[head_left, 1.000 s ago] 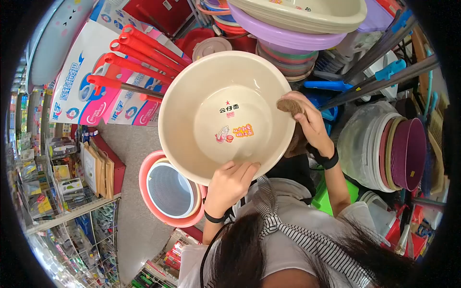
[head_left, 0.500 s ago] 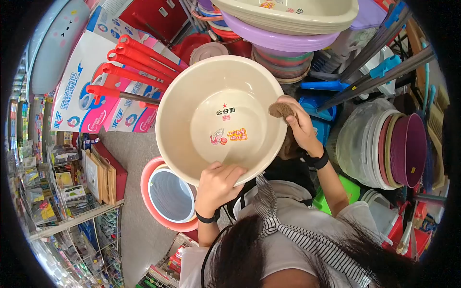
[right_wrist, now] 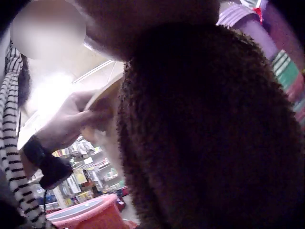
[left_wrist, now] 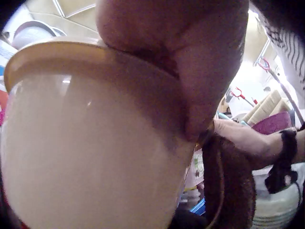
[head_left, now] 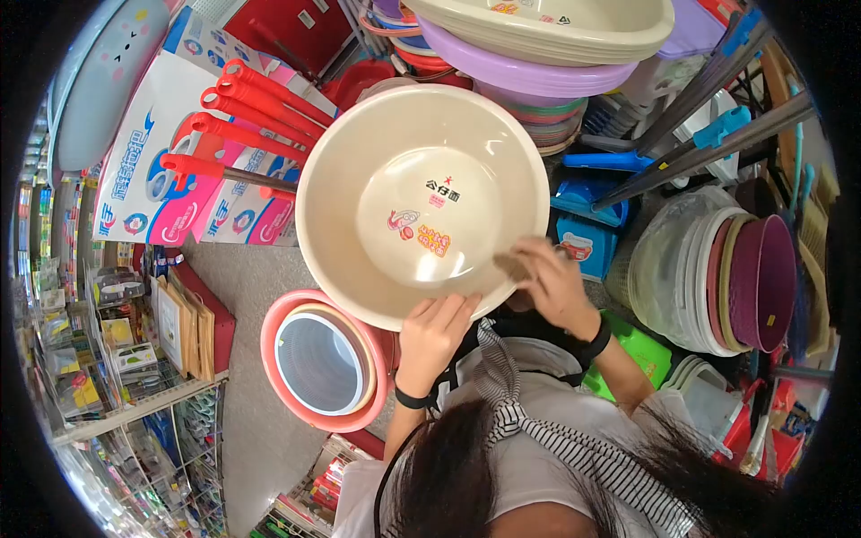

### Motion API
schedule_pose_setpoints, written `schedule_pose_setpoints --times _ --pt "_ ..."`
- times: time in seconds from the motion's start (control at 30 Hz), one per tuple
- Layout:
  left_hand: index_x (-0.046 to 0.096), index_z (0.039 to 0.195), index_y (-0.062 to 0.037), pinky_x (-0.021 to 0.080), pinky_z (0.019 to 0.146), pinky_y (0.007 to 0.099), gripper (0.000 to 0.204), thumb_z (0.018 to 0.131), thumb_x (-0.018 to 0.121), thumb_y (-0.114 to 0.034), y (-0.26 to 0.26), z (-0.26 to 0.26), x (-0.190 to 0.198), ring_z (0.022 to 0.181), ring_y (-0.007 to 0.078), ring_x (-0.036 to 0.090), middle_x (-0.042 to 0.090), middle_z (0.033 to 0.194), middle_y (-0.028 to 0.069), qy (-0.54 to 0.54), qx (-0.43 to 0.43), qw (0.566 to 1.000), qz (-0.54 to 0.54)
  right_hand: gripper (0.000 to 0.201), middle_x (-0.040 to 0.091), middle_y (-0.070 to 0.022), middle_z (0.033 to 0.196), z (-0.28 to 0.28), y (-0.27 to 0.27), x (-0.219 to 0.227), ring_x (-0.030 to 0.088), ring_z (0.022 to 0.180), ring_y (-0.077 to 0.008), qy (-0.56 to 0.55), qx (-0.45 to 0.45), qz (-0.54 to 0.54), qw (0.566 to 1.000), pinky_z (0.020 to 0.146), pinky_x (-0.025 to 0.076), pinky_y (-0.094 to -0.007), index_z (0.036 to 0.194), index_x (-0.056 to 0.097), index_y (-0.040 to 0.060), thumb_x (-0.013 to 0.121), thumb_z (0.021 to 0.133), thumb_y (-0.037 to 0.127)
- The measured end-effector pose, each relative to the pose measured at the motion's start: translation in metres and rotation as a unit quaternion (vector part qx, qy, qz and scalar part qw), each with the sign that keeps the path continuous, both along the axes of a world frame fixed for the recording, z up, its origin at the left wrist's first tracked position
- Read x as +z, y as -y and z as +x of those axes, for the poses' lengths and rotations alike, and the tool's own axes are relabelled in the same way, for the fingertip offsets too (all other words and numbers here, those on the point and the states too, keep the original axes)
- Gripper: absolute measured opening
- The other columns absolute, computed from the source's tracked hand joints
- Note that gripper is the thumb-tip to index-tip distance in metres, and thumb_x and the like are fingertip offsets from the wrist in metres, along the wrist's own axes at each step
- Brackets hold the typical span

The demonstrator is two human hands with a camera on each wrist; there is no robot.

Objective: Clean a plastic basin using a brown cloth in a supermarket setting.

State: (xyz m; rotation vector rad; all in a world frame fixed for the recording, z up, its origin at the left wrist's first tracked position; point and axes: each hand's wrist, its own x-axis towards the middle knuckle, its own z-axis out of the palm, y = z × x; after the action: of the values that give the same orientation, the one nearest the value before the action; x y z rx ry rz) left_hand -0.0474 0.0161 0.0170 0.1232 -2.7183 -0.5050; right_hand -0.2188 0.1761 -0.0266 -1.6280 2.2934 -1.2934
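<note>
A large cream plastic basin (head_left: pixel 345 224) with printed lettering on its bottom is held up in front of the chest. My left hand (head_left: pixel 435 336) grips its near rim, fingers over the inside; in the left wrist view the thumb (left_wrist: pixel 195 114) presses the outer wall. At the rim's near right, my right hand (head_left: pixel 558 282) holds a brown fuzzy cloth (head_left: pixel 513 266), slightly blurred. Most of the cloth (right_wrist: pixel 205 129) hangs down outside the basin and fills much of the right wrist view.
A pink tub with a blue-grey basket (head_left: pixel 318 359) inside stands on the floor at left. Red mop handles (head_left: pixel 242 125) lean beside boxes. Stacked basins (head_left: pixel 529 67) stand behind, nested buckets (head_left: pixel 717 278) at right, and shelves of small goods (head_left: pixel 126 350) at far left.
The basin has turned clockwise, its print now slanting down to the right. My right hand has moved down along the rim toward the body with the cloth. My left hand stays at the near rim.
</note>
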Motion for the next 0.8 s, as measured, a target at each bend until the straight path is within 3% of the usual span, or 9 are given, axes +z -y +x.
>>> schedule_pose_setpoints --times 0.13,0.23,0.4,0.53,0.63,0.67,0.7,0.77,0.8 --pt "0.072 0.101 -0.0056 0.046 0.059 0.0326 0.039 0.063 0.068 -0.006 0.014 0.026 0.018 0.067 0.0182 0.061 0.059 0.08 0.0029 -0.003 -0.025 0.999 0.041 0.04 0.06 -0.0203 0.127 -0.051 0.015 0.017 0.06 0.117 -0.0332 0.191 -0.042 -0.063 0.979 0.1 0.046 -0.037 0.126 0.056 -0.0054 0.055 0.098 0.023" --pt "0.074 0.094 -0.0072 0.045 0.056 0.0325 0.038 0.057 0.064 -0.004 0.021 0.023 0.021 0.059 0.0198 0.058 0.06 0.075 0.0023 -0.031 -0.022 0.998 0.044 0.038 0.06 -0.0231 0.124 -0.054 0.019 0.013 0.06 0.115 -0.0343 0.205 0.016 -0.064 0.977 0.101 0.045 -0.0384 0.124 0.057 -0.0069 0.056 0.099 0.022" --pt "0.072 0.078 -0.0106 0.043 0.052 0.0329 0.028 0.053 0.061 -0.004 0.036 0.03 0.018 0.055 0.0202 0.056 0.056 0.066 0.0011 -0.037 0.007 0.998 0.056 0.037 0.059 -0.0149 0.125 -0.038 0.005 0.03 0.062 0.11 -0.0321 0.137 0.167 0.031 0.976 0.093 0.051 -0.0348 0.121 0.059 -0.0029 0.061 0.094 0.022" --pt "0.07 0.079 -0.0106 0.043 0.053 0.0326 0.027 0.054 0.062 -0.005 0.034 0.023 0.025 0.057 0.0193 0.057 0.056 0.067 0.0011 -0.036 -0.027 0.998 0.05 0.035 0.058 -0.017 0.127 -0.064 0.014 0.016 0.057 0.118 -0.0297 0.196 0.027 -0.065 0.978 0.102 0.043 -0.0356 0.122 0.057 -0.0058 0.056 0.097 0.018" --pt "0.071 0.083 -0.0116 0.042 0.052 0.034 0.029 0.055 0.063 -0.006 0.037 0.024 0.027 0.057 0.0201 0.057 0.056 0.069 0.0017 -0.011 -0.056 0.998 0.039 0.032 0.057 -0.016 0.129 -0.075 0.022 0.007 0.053 0.121 -0.0257 0.219 -0.135 -0.145 0.956 0.105 0.039 -0.0332 0.124 0.056 -0.0063 0.05 0.102 0.016" --pt "0.072 0.083 -0.0118 0.042 0.052 0.0338 0.028 0.056 0.064 -0.006 0.037 0.024 0.027 0.057 0.0201 0.057 0.056 0.069 0.0019 -0.013 -0.056 0.998 0.037 0.032 0.061 -0.0121 0.126 -0.078 0.021 -0.006 0.055 0.116 -0.02 0.313 -0.163 -0.179 0.918 0.103 0.04 -0.0324 0.123 0.058 -0.0049 0.05 0.104 0.019" --pt "0.072 0.083 -0.012 0.042 0.052 0.0337 0.027 0.057 0.065 -0.006 0.035 0.026 0.028 0.057 0.0201 0.057 0.057 0.069 0.002 -0.014 -0.055 0.998 0.038 0.033 0.064 -0.0058 0.119 -0.076 0.016 -0.009 0.055 0.11 -0.0139 0.405 -0.176 -0.183 0.878 0.099 0.043 -0.0311 0.123 0.06 -0.003 0.05 0.105 0.023" --pt "0.072 0.082 -0.0121 0.043 0.052 0.0334 0.025 0.058 0.066 -0.007 0.034 0.026 0.021 0.057 0.02 0.057 0.057 0.07 0.0018 -0.049 -0.045 0.996 0.05 0.044 0.063 -0.0046 0.122 -0.063 0.007 -0.009 0.054 0.111 -0.0122 0.441 -0.198 -0.113 0.868 0.099 0.043 -0.0293 0.124 0.061 -0.0037 0.052 0.104 0.035" --pt "0.073 0.082 -0.0122 0.044 0.052 0.0331 0.023 0.06 0.067 -0.007 0.033 0.027 0.019 0.056 0.02 0.058 0.058 0.07 0.0016 -0.058 -0.042 0.995 0.073 0.051 0.062 -0.0075 0.128 -0.073 -0.005 -0.014 0.053 0.117 -0.0144 0.442 -0.063 -0.009 0.895 0.102 0.041 -0.0301 0.127 0.059 -0.0049 0.053 0.103 0.04"
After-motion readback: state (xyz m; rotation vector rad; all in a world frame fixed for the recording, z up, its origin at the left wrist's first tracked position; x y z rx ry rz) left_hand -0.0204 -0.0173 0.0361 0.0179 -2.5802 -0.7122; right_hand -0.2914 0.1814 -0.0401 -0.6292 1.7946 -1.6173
